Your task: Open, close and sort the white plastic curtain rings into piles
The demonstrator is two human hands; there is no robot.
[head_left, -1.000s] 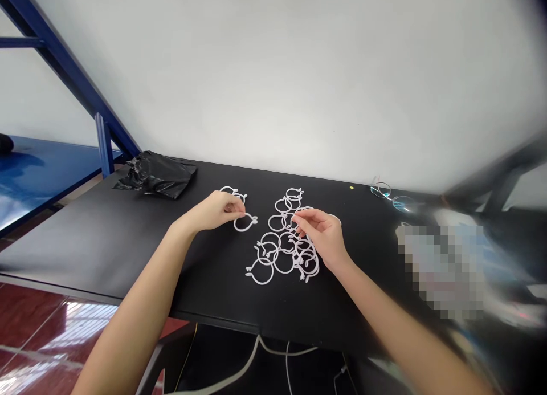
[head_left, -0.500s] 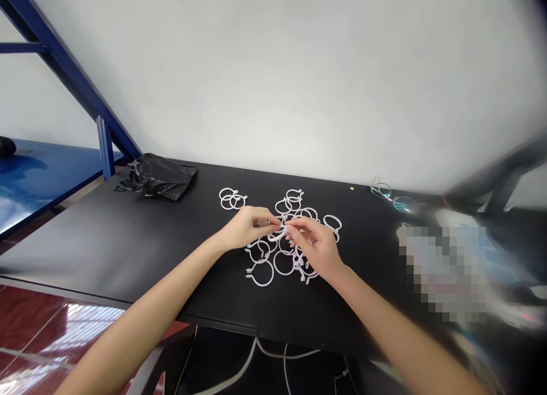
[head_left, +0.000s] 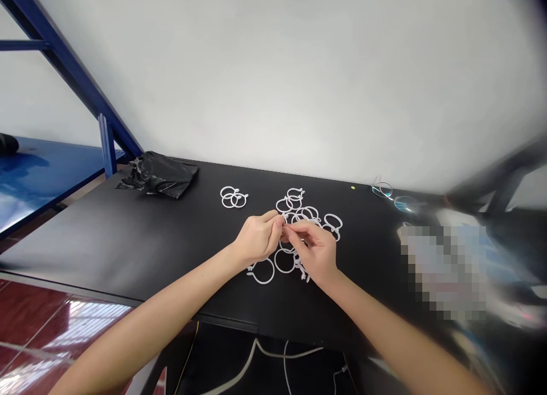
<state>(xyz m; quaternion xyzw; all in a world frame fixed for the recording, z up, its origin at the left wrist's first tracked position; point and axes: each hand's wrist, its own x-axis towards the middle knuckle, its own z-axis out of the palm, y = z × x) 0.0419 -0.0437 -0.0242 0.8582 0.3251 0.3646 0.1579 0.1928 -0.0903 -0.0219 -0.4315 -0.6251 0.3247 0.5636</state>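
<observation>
Over the middle of the black table, both of my hands meet fingertip to fingertip. My left hand [head_left: 258,236] is closed, its thumb pressed against curled fingers. My right hand [head_left: 315,248] pinches with thumb and forefinger right beside the left thumb. The white plastic curtain ring between them is almost wholly hidden by the fingers. Beneath and around the hands lie several loose white curtain rings [head_left: 274,271] with small clasp ends, many overlapping. A separate group of three curtain rings [head_left: 229,187] rests farther back on the left.
A crumpled black plastic bag [head_left: 164,175] lies at the back left of the black table [head_left: 179,229]. Eyeglasses [head_left: 383,191] sit near the wall at the right, with a blurred clear plastic package [head_left: 496,264] in front. Cables [head_left: 248,366] hang below the front edge.
My left hand has turned and curled into a tighter grip, covering the ring that showed between my fingertips. My right hand keeps its pinch, nearly in place.
</observation>
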